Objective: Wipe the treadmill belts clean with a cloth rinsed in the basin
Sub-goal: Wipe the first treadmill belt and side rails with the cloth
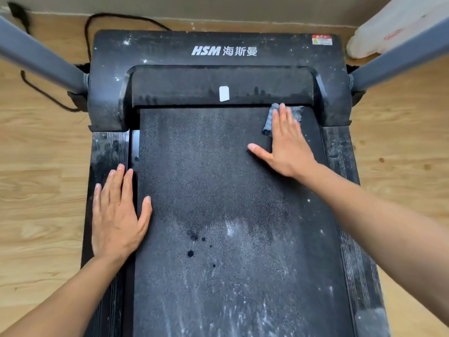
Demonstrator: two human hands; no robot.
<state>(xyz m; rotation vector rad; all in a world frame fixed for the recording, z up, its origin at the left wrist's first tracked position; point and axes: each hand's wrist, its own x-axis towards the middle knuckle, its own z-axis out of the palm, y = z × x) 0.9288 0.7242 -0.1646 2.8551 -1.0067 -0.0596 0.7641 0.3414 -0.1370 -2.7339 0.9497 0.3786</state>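
A black treadmill belt [206, 171] runs down the middle of the view, dusty white toward its near half, with a few dark wet drops in the centre. A small grey-blue cloth [268, 122] lies at the belt's far right corner, against the motor cover. My right hand [285, 144] presses flat on the cloth with straight fingers, thumb spread to the left. My left hand [116, 212] rests flat with straight fingers on the belt's left edge and the left side rail [107, 152]. No basin shows in this view.
The dusty motor cover [218, 52] with white lettering spans the far end. Two grey uprights [41, 59] [398, 62] slant away on either side. A black cable [36, 88] lies on the wooden floor at left. A white plastic bag [379, 32] sits at the far right.
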